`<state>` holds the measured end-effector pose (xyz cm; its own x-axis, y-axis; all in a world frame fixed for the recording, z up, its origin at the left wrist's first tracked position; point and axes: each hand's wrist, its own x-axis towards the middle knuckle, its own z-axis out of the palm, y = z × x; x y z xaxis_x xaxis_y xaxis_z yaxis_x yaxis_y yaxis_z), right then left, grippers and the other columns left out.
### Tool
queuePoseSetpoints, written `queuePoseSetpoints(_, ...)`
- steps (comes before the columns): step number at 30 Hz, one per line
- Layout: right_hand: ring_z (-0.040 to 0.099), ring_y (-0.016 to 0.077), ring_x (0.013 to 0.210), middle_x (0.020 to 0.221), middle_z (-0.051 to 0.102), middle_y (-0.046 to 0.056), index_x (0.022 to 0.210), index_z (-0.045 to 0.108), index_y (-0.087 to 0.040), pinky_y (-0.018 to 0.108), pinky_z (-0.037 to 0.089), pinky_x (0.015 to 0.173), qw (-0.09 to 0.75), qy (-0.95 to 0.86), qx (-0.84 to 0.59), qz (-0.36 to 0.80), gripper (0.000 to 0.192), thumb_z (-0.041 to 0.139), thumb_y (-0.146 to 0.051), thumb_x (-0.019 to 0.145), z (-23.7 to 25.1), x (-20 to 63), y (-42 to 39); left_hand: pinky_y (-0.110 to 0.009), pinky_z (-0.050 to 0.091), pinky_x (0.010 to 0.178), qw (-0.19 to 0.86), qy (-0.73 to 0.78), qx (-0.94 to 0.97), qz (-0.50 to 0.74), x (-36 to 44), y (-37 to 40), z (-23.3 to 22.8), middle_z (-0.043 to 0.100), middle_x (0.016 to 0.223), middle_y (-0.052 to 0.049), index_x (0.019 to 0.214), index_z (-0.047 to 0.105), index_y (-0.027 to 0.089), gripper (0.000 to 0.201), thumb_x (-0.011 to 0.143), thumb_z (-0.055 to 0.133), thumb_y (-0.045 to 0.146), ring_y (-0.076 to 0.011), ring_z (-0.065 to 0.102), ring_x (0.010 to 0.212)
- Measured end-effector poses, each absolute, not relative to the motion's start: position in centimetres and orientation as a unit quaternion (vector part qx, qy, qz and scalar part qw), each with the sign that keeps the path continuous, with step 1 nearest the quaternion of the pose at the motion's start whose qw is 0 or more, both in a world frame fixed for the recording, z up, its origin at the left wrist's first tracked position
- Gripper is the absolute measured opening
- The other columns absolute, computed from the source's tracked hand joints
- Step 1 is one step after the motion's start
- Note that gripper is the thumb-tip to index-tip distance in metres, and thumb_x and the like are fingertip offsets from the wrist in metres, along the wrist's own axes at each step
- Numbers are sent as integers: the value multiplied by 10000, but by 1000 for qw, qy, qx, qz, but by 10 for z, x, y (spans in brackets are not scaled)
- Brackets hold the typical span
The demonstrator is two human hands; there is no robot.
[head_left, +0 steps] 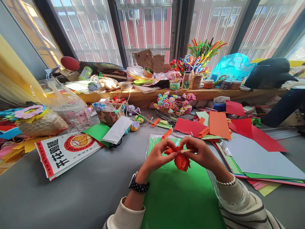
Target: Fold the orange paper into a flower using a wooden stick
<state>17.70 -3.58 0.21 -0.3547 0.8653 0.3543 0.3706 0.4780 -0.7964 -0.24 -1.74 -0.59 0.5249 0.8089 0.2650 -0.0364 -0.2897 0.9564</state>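
Note:
An orange-red folded paper flower [182,163] hangs with its petals downward between my two hands, above a green sheet [176,194]. My left hand [157,154] is closed in a pinch, thumb and forefinger on the flower's upper edge. Opposite it, my right hand [201,153] is closed too, its fingertips around a thin pale stick [187,150] that meets the top of the flower. The fingers partly hide where stick and paper join. Just beyond my left hand lies a small orange paper strip [166,134].
At right are red paper [190,126], orange paper [218,124] and a stack of coloured sheets [267,159]. A printed paper bag [69,152] and a white folded paper [118,129] lie left. Small crocheted flowers [175,103] stand behind. Pipe cleaners [206,51] crowd the sill.

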Motion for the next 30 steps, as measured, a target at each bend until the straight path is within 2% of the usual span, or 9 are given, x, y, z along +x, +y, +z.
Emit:
queuePoseSetpoints(7,357,66,457,579,435,-35,807,527,-159,192,292,397,389,-755,-401,343,260,515,-416,775,4,180,-36,-218,454,646,557,288,670,397,-3,-17,-8,537,778,-11,794,539,146,181,699,616,279,-104,546,694)
queuePoseSetpoints(12,342,68,471,577,414,-42,803,510,-163,195,281,412,382,-753,-405,352,220,527,-379,771,3,180,-36,-222,455,645,559,287,670,395,-2,-18,-6,546,774,-18,794,541,138,216,688,628,304,-110,549,694)
queuePoseSetpoints(17,374,73,505,654,466,-17,808,502,-162,205,312,449,376,-757,-403,351,164,536,-316,763,2,179,-35,-217,449,635,561,296,671,384,-2,-17,-5,541,763,-13,780,542,133,245,679,633,337,-110,542,697)
queuePoseSetpoints(25,381,72,500,658,483,-19,809,499,-166,202,315,449,372,-758,-405,351,111,543,-243,740,3,177,-36,-220,445,639,555,294,670,395,-3,-15,-8,529,764,-11,763,540,138,233,674,639,330,-114,530,715)
queuePoseSetpoints(30,313,62,478,591,410,-52,800,495,-168,194,257,431,372,-761,-406,342,100,552,-202,725,2,177,-34,-226,450,656,555,286,667,406,-3,-15,-9,532,779,-16,778,534,141,229,678,638,319,-114,535,724)
